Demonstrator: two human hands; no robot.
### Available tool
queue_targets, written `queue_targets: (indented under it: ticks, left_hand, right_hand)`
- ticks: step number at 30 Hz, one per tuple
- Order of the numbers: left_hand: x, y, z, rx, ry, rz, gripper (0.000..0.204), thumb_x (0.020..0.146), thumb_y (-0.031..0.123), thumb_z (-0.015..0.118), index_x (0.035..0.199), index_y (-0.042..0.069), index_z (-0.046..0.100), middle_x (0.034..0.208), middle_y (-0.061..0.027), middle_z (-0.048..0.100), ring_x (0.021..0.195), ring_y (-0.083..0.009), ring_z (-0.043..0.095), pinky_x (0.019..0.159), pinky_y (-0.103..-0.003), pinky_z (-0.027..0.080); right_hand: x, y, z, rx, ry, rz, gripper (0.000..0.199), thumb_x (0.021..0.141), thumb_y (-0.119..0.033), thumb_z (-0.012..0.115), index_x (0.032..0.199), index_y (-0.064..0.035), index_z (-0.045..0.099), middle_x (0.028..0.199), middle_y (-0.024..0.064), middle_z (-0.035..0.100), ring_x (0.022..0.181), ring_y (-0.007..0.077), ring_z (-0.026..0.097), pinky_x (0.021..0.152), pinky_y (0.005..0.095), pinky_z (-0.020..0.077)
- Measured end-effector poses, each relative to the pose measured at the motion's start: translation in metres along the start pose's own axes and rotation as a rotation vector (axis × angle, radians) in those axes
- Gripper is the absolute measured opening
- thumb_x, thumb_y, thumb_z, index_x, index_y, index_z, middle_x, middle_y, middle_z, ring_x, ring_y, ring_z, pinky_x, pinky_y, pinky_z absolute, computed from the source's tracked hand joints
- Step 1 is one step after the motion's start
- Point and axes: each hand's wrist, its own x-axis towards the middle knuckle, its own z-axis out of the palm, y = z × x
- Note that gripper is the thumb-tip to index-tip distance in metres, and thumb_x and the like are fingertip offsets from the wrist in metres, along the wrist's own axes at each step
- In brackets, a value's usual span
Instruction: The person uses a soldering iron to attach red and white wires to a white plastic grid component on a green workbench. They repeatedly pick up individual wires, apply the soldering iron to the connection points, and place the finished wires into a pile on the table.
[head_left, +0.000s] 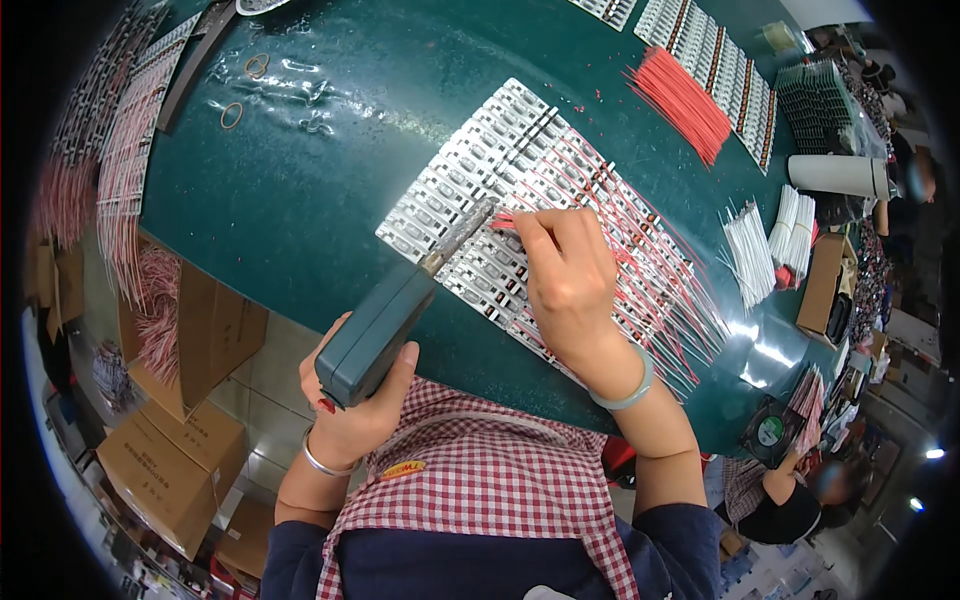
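Observation:
My left hand [372, 412] is wrapped round a dark green soldering gun [372, 328]. Its metal tip points up and to the right, over a white panel of small circuit boards [432, 208]. Close by the tip, my right hand [570, 278] pinches the ends of a few thin red wires [503, 220] just above the boards. Whether the tip touches a board or a wire, I cannot tell. Pink and red wires [690, 300] run from the panel's right part towards the lower right, partly behind my right hand and wrist.
A bundle of red wires [680, 105] lies at the far right beside more board panels [735, 75]. White wire bundles [745, 255], a white bottle [838, 175] and a small fan [772, 430] are on the right. Wired panels [125, 180] stand left, above cardboard boxes [180, 470]. Another person [800, 500] sits lower right.

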Motion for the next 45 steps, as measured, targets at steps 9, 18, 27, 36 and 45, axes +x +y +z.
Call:
queue_targets:
  ticks: [9, 18, 27, 36, 45]
  left_hand:
    - [0.005, 0.004, 0.001, 0.016, -0.032, 0.005, 0.016, 0.076, -0.003, 0.075, 0.091, -0.005, 0.069, 0.085, -0.0124, 0.068, 0.066, -0.0183, 0.065, 0.058, -0.027, 0.05]
    - [-0.005, 0.0, -0.003, 0.015, 0.022, -0.066, 0.021, 0.076, 0.001, 0.076, 0.096, -0.004, 0.071, 0.087, -0.0135, 0.071, 0.069, -0.0208, 0.069, 0.062, -0.029, 0.053]
    - [-0.01, -0.005, -0.005, 0.085, 0.065, 0.057, 0.021, 0.077, 0.008, 0.078, 0.095, -0.001, 0.073, 0.086, -0.012, 0.073, 0.069, -0.0222, 0.071, 0.063, -0.03, 0.055]
    - [-0.013, -0.003, -0.006, -0.017, 0.046, -0.05, 0.02, 0.077, 0.002, 0.077, 0.095, -0.004, 0.072, 0.087, -0.0128, 0.071, 0.07, -0.0199, 0.068, 0.064, -0.028, 0.054]
    - [-0.01, 0.0, -0.006, -0.032, -0.006, -0.055, 0.018, 0.076, -0.002, 0.075, 0.093, -0.005, 0.07, 0.086, -0.0126, 0.069, 0.069, -0.0193, 0.066, 0.062, -0.028, 0.052]
  right_hand:
    - [0.001, 0.0, 0.002, -0.037, -0.001, -0.013, 0.026, 0.071, 0.003, 0.064, 0.097, 0.0066, 0.065, 0.086, 0.0124, 0.057, 0.076, 0.0262, 0.054, 0.061, 0.0347, 0.0469]
    - [0.002, -0.001, 0.002, -0.052, -0.006, -0.018, 0.023, 0.072, 0.002, 0.065, 0.094, 0.0067, 0.065, 0.084, 0.0125, 0.056, 0.076, 0.0265, 0.054, 0.062, 0.0351, 0.047]
    - [0.001, 0.0, 0.002, -0.042, 0.01, -0.028, 0.027, 0.069, 0.002, 0.065, 0.096, 0.0062, 0.065, 0.087, 0.0124, 0.058, 0.078, 0.0262, 0.055, 0.062, 0.0352, 0.0478]
    - [-0.005, -0.009, 0.001, 0.011, 0.008, -0.023, 0.028, 0.07, 0.005, 0.067, 0.098, 0.0061, 0.066, 0.089, 0.0116, 0.06, 0.077, 0.0245, 0.056, 0.059, 0.0332, 0.0478]
    - [-0.005, -0.01, 0.002, -0.016, -0.004, -0.028, 0.026, 0.071, 0.005, 0.066, 0.097, 0.0064, 0.065, 0.088, 0.0118, 0.059, 0.076, 0.025, 0.055, 0.059, 0.0338, 0.0475]
